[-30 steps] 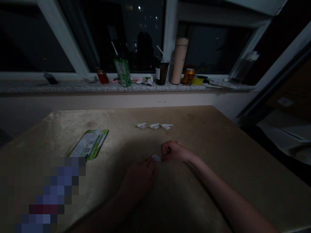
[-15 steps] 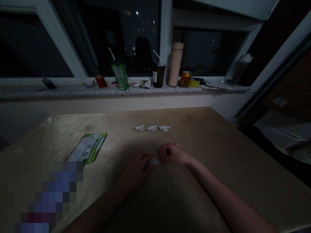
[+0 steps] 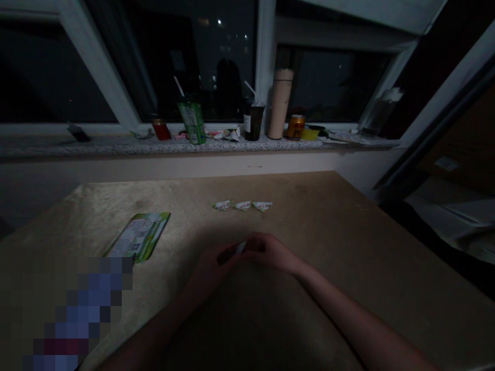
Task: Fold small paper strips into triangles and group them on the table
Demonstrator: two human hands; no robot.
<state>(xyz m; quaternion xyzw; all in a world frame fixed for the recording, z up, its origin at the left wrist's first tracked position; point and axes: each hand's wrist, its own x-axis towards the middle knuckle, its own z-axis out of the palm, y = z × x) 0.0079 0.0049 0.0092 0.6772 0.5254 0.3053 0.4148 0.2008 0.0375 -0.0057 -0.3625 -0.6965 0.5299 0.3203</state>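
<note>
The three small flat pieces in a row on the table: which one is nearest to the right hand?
The rightmost piece, almost straight beyond the right hand; the middle piece and the leftmost piece lie farther to the left.

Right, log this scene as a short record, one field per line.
Left hand: left hand, fingertips closed on a small whitish flat piece
Right hand: right hand, fingertips meeting the left's at that piece
Held piece: mostly hidden by fingers
Beyond the hands: row of three small white-and-green triangular pieces
Left side: flat green-and-white rectangular packet
Surface: tan table
Sill: includes a tall beige cylindrical bottle and an orange can
Light: dim
</note>
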